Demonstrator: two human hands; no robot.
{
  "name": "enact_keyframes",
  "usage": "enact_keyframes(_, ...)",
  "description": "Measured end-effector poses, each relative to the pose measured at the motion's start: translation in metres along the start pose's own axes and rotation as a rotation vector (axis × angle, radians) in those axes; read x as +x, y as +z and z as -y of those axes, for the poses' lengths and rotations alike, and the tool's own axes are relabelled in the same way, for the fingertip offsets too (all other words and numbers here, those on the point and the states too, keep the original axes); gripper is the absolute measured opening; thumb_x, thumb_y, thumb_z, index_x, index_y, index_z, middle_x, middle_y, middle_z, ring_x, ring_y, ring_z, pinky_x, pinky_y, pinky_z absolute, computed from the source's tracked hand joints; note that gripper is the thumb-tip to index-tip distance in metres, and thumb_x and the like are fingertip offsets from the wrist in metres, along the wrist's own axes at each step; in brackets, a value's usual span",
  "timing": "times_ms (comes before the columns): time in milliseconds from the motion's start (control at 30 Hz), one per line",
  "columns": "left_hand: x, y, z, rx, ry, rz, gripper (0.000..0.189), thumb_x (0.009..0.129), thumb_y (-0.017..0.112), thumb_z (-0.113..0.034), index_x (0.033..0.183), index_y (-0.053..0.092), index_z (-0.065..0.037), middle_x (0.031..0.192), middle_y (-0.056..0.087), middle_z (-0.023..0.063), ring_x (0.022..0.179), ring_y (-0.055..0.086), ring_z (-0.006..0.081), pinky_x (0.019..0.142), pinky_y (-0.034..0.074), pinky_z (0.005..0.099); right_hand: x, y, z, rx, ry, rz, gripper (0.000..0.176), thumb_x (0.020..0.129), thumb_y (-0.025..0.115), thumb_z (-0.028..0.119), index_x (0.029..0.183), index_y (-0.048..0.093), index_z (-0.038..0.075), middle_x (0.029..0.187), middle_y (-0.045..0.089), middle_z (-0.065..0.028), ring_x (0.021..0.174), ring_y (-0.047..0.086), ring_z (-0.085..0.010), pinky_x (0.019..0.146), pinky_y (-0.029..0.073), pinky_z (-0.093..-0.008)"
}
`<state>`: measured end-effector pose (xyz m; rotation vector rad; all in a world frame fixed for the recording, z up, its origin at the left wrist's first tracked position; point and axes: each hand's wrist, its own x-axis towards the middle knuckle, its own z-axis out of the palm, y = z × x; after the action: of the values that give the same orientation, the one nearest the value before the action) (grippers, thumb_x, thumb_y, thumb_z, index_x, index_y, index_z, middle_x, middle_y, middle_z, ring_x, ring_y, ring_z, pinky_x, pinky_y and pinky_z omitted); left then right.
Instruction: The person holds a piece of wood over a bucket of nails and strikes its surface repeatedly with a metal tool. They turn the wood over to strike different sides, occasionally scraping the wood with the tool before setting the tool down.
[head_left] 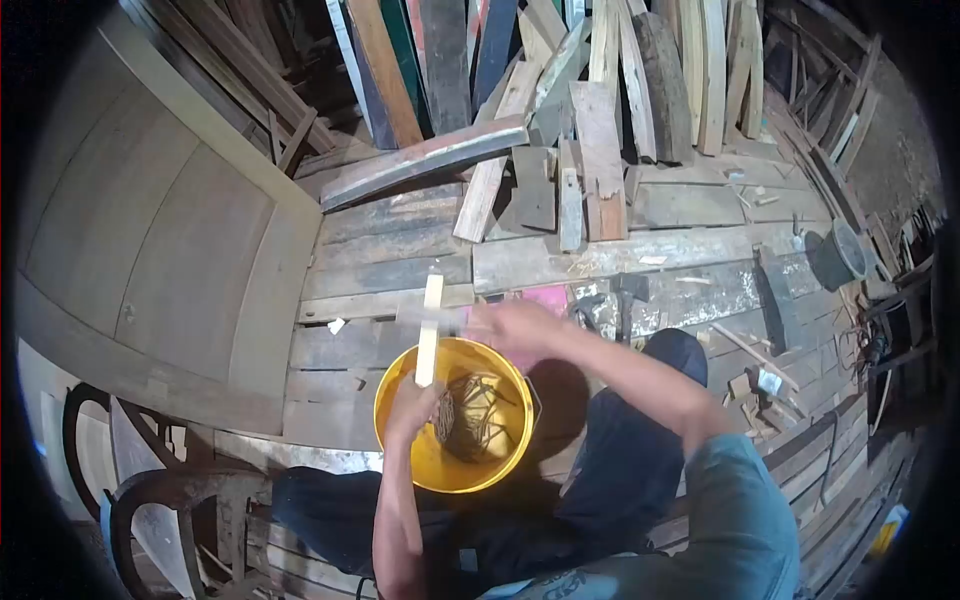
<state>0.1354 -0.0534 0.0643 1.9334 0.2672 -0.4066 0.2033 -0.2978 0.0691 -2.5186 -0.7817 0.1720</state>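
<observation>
My left hand (408, 408) is over the left rim of a yellow bucket (526, 400), closed around the lower end of a pale, squared wooden stick (430, 345). The stick points up and away from me. Across its upper half lies a grey knife blade (415, 317), smeared by motion. My right hand (515, 326), also blurred, is closed at the blade's right end; the handle is hidden in the fingers. Thin wood strips (480, 410) lie inside the bucket, which stands between my legs.
Planks (420, 165) lean and lie at the back. A large wooden panel (150, 220) stands on the left, with a curved wooden chair part (190, 490) below it. Something pink (545, 297) lies beyond my right hand. Offcuts (760, 385) and a dark bucket (848, 250) are at right.
</observation>
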Motion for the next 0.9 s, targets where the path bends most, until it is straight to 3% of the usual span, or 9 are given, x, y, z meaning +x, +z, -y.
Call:
enact_keyframes(33, 0.0, 0.003, -0.003, 0.012, 0.021, -0.018, 0.018, 0.084, 0.061, -0.016, 0.09, 0.054, 0.0, 0.06, 0.053, 0.0015, 0.046, 0.05, 0.0098, 0.041, 0.04, 0.0273, -0.009, -0.003, 0.009, -0.059, -0.094, 0.04, 0.041, 0.093, 0.053, 0.047, 0.106, 0.058, 0.008, 0.081, 0.066, -0.0214, 0.081, 0.066, -0.0389, 0.074, 0.052, -0.0505)
enact_keyframes(167, 0.001, -0.001, -0.001, -0.074, -0.023, 0.058, 0.026, 0.083, 0.063, -0.017, 0.098, 0.051, 0.001, 0.061, 0.052, 0.0009, 0.046, 0.049, 0.0094, 0.041, 0.04, 0.0269, 0.033, 0.002, -0.034, 0.078, 0.103, 0.028, 0.046, 0.091, 0.055, 0.05, 0.111, 0.058, 0.008, 0.084, 0.067, -0.0229, 0.082, 0.066, -0.0394, 0.075, 0.052, -0.0495)
enact_keyframes(400, 0.01, 0.004, -0.003, -0.012, 0.003, -0.008, 0.021, 0.082, 0.063, -0.018, 0.092, 0.054, -0.001, 0.061, 0.055, 0.0032, 0.047, 0.051, 0.0103, 0.043, 0.04, 0.0287, 0.009, -0.002, -0.01, -0.047, -0.105, 0.01, 0.037, 0.09, 0.057, 0.049, 0.103, 0.06, 0.014, 0.081, 0.067, -0.0169, 0.078, 0.066, -0.0379, 0.07, 0.051, -0.0506)
enact_keyframes(467, 0.0, -0.001, -0.001, 0.034, -0.037, 0.017, 0.02, 0.082, 0.063, -0.018, 0.089, 0.056, -0.001, 0.06, 0.055, 0.0025, 0.047, 0.052, 0.0107, 0.043, 0.04, 0.0286, 0.029, 0.01, -0.036, 0.051, -0.023, -0.119, 0.036, 0.091, 0.057, 0.048, 0.103, 0.062, 0.014, 0.079, 0.066, -0.0175, 0.076, 0.066, -0.0377, 0.068, 0.051, -0.0498)
enact_keyframes(567, 0.004, -0.002, 0.007, -0.003, -0.046, 0.041, 0.021, 0.082, 0.062, -0.017, 0.09, 0.055, 0.001, 0.06, 0.055, 0.0023, 0.047, 0.052, 0.0108, 0.044, 0.042, 0.0282, 0.032, 0.011, -0.045, 0.107, 0.164, -0.05, 0.038, 0.091, 0.056, 0.048, 0.107, 0.064, 0.014, 0.082, 0.068, -0.0183, 0.078, 0.067, -0.0375, 0.069, 0.052, -0.0487)
enact_keyframes(600, 0.0, -0.002, 0.006, -0.005, -0.047, 0.039, 0.021, 0.082, 0.062, -0.017, 0.091, 0.055, 0.001, 0.06, 0.055, 0.0025, 0.047, 0.052, 0.0108, 0.044, 0.042, 0.0281, 0.016, -0.002, -0.016, 0.0, 0.098, 0.088, 0.04, 0.091, 0.056, 0.047, 0.112, 0.064, 0.014, 0.085, 0.068, -0.0191, 0.078, 0.067, -0.0378, 0.071, 0.053, -0.049)
enact_keyframes(700, 0.006, 0.002, -0.004, -0.026, -0.024, 0.034, 0.023, 0.082, 0.062, -0.016, 0.093, 0.054, 0.002, 0.062, 0.056, 0.0032, 0.047, 0.052, 0.0108, 0.044, 0.042, 0.028, -0.002, 0.001, -0.003, -0.074, -0.148, 0.035, 0.04, 0.091, 0.056, 0.046, 0.112, 0.064, 0.013, 0.084, 0.068, -0.0202, 0.077, 0.066, -0.0387, 0.071, 0.052, -0.0506)
enact_keyframes(867, 0.002, -0.001, 0.002, -0.01, -0.041, 0.033, 0.027, 0.082, 0.062, -0.018, 0.097, 0.055, 0.003, 0.063, 0.056, 0.0031, 0.048, 0.052, 0.0113, 0.044, 0.042, 0.0281, 0.034, 0.002, -0.03, 0.122, 0.201, -0.038, 0.038, 0.09, 0.056, 0.045, 0.111, 0.061, 0.014, 0.08, 0.067, -0.0211, 0.078, 0.066, -0.039, 0.072, 0.051, -0.0531)
enact_keyframes(900, 0.001, 0.0, 0.0, -0.006, -0.038, 0.02, 0.027, 0.082, 0.062, -0.018, 0.098, 0.055, 0.003, 0.063, 0.055, 0.0029, 0.049, 0.052, 0.0112, 0.044, 0.042, 0.0281, 0.02, 0.005, -0.015, 0.087, 0.086, 0.014, 0.037, 0.09, 0.056, 0.045, 0.109, 0.062, 0.014, 0.079, 0.067, -0.021, 0.077, 0.066, -0.039, 0.071, 0.051, -0.0531)
